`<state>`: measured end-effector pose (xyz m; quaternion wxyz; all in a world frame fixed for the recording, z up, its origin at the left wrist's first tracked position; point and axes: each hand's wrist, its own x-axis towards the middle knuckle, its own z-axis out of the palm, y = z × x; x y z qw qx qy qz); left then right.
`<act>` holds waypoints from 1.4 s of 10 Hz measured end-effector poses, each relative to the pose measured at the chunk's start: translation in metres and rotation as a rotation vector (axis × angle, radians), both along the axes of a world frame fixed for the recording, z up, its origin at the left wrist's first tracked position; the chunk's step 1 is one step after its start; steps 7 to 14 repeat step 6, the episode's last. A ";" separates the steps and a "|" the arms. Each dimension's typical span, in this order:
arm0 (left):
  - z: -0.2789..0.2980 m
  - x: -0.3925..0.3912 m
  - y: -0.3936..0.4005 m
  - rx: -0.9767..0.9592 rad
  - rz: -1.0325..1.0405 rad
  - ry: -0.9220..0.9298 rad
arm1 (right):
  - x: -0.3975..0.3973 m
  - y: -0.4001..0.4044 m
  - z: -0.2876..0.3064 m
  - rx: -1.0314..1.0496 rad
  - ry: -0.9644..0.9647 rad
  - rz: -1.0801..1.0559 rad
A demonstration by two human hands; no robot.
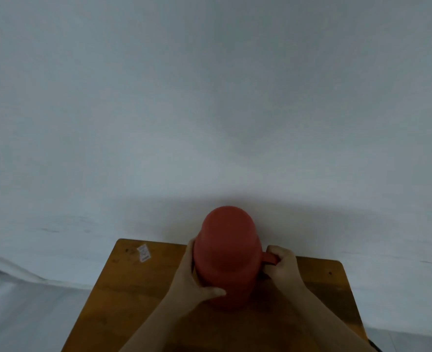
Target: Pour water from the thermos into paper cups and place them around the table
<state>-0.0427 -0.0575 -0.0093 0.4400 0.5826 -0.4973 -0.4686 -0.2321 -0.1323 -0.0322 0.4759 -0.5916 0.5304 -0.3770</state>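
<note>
A tall red thermos (228,252) stands upright on the brown wooden table (138,295), seen from above with its rounded cap on. My left hand (193,273) wraps around the left side of its body, thumb across the front. My right hand (283,265) grips the red handle (269,259) that sticks out to the right. No paper cups are in view.
A small white sticker (143,252) lies on the table's far left corner. The table is narrow and its far edge runs close to a plain white wall (209,110). Pale floor shows to the left and right of the table.
</note>
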 end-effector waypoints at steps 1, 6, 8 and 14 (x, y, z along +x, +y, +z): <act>-0.007 -0.009 0.003 -0.014 0.028 0.009 | -0.006 -0.006 -0.007 -0.006 -0.004 -0.001; -0.019 -0.016 0.064 0.084 0.299 -0.249 | -0.053 0.027 0.050 -0.370 -0.015 -0.080; -0.019 -0.016 0.064 0.084 0.299 -0.249 | -0.053 0.027 0.050 -0.370 -0.015 -0.080; -0.019 -0.016 0.064 0.084 0.299 -0.249 | -0.053 0.027 0.050 -0.370 -0.015 -0.080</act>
